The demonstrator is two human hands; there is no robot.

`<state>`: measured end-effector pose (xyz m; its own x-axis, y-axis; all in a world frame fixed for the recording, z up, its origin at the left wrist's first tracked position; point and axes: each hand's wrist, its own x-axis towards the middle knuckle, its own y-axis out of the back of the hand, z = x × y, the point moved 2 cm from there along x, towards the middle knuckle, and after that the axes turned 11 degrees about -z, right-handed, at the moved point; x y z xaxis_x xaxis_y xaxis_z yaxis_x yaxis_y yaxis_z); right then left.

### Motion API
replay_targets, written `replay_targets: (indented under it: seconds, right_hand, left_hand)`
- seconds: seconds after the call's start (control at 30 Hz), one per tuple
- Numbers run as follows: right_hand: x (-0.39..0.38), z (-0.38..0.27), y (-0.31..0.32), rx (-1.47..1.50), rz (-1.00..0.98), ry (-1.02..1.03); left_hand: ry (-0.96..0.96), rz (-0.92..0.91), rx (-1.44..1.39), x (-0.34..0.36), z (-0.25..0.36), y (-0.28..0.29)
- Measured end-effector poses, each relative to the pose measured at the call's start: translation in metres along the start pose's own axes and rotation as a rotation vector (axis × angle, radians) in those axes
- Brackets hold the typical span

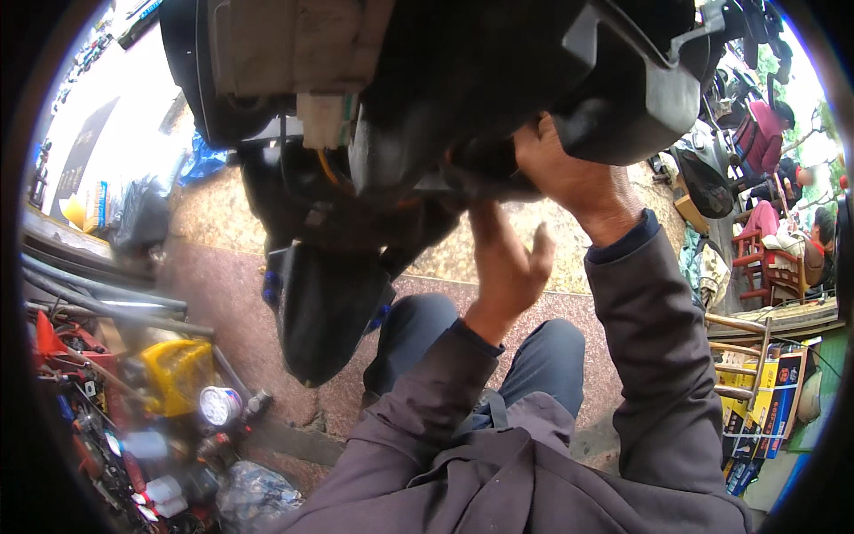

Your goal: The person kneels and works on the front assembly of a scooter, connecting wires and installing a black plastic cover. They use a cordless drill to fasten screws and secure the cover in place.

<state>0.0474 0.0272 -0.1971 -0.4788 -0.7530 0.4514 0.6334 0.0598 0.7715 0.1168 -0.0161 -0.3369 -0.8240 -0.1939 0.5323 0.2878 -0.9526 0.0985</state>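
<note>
The black plastic bodywork of a vehicle [458, 62] fills the top of the view, with a pale box-like part [325, 120], an orange wire [329, 173] and a dark lower fairing [325, 311] hanging down. My right hand [569, 173] reaches up into the underside of the right section, its fingertips mostly hidden. Below it, my left hand [507, 267] is raised with the thumb stretched away from the fingers, whose tips go behind the dark plastic; whether they touch it I cannot tell.
At lower left lie a yellow container [173, 374], assorted tools and a crumpled plastic bag [253, 494]. Tubular metal bars [734, 365] and colourful boxes [761, 414] are at right. People [761, 133] sit beyond, by red chairs [756, 262]. My knees rest below the bodywork.
</note>
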Motion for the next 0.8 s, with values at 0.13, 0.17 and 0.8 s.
replay_targets:
  seconds: [0.13,0.17,0.8]
  right_hand:
    - [-0.001,0.002,0.008,0.036,0.048,0.008]
    - [-0.002,0.002,0.008,0.035,0.06,0.018]
    - [0.004,0.01,-0.014,0.214,-0.077,-0.05]
  left_hand:
    - [0.002,0.129,-0.118,0.013,-0.016,-0.016]
    - [-0.001,0.129,-0.147,0.015,-0.02,-0.019]
    - [-0.119,0.296,-0.432,0.049,-0.094,-0.041]
